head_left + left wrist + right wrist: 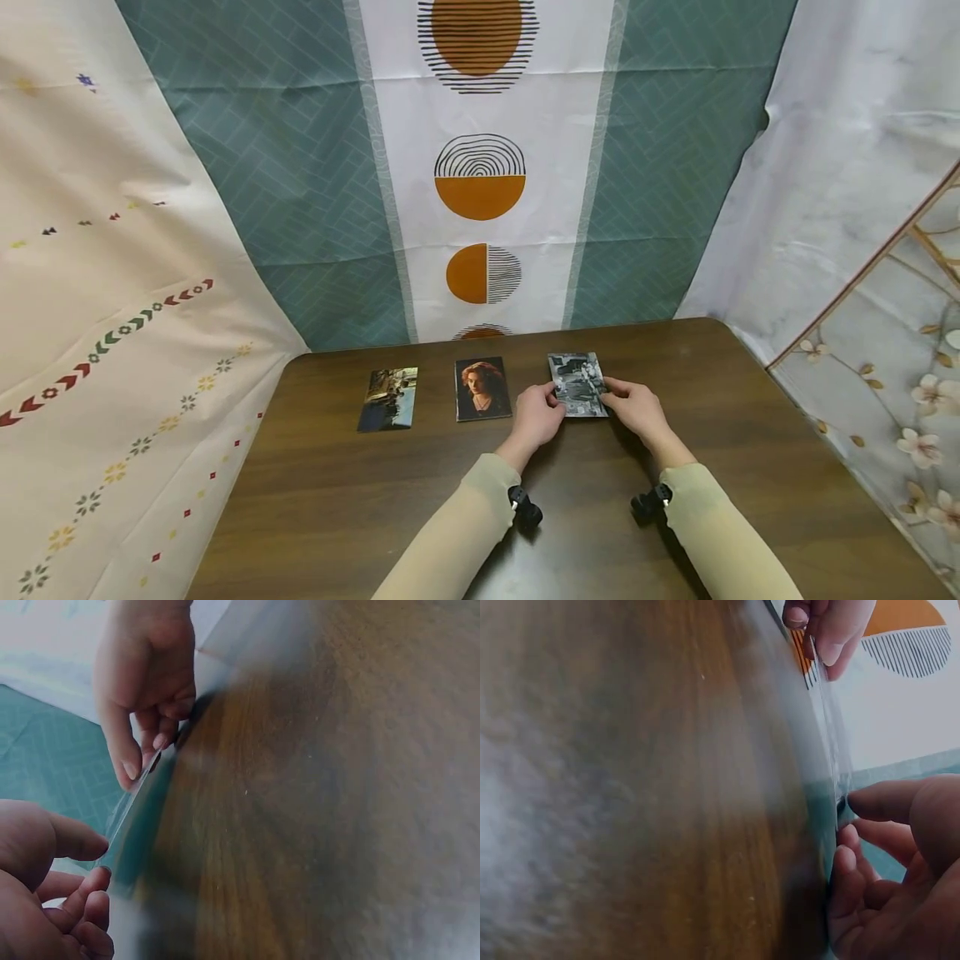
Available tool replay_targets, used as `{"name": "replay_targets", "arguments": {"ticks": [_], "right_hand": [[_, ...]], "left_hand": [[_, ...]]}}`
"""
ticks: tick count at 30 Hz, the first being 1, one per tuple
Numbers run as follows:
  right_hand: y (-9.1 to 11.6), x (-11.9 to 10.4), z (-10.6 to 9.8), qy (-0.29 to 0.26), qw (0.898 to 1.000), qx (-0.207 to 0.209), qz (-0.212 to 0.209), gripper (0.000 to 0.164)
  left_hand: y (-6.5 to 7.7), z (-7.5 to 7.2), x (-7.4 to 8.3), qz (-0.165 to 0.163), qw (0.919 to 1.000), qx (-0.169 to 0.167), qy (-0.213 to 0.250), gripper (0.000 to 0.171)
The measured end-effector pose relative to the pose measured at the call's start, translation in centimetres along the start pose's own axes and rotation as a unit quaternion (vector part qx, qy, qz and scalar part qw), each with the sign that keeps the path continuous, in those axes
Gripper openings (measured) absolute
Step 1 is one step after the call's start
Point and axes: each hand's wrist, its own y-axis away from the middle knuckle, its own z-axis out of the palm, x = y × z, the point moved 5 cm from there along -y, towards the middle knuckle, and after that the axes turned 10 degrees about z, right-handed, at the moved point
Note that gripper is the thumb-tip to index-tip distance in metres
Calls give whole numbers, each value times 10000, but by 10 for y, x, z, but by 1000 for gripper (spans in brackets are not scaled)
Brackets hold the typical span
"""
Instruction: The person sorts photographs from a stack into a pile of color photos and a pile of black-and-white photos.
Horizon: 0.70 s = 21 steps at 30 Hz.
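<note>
In the head view a black-and-white photo card (580,383) lies near the far side of the table. My left hand (537,418) pinches its left edge between thumb and fingers. On the opposite edge, my right hand (639,412) pinches it the same way. Both wrist views show the card edge-on as a thin, glossy sheet (133,793) low over the wood, thumbs on top and fingertips beneath. To the left of my left hand sits a portrait card (482,389) of a red-haired person. Further left is a landscape-like picture card (387,399).
The brown wooden table (337,508) has a rounded far edge against a green-and-white patterned cloth (495,108). A cream cloth (135,333) hangs on the left and a floral one (862,333) on the right. Small black cameras (527,513) are strapped to both wrists.
</note>
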Motion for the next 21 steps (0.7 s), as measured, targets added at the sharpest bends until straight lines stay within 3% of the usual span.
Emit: {"name": "replay_targets", "arguments": {"ticks": [9,21], "right_hand": [[-13,1,-2,315,9994,152,43,51],[-21,1,-5,932,9956,-38,-128,53]], "left_hand": [[-8,7,-1,-104,9990,-100,-413,48],[-14,14,-9,-48,9945,-190,-1029,40]]}}
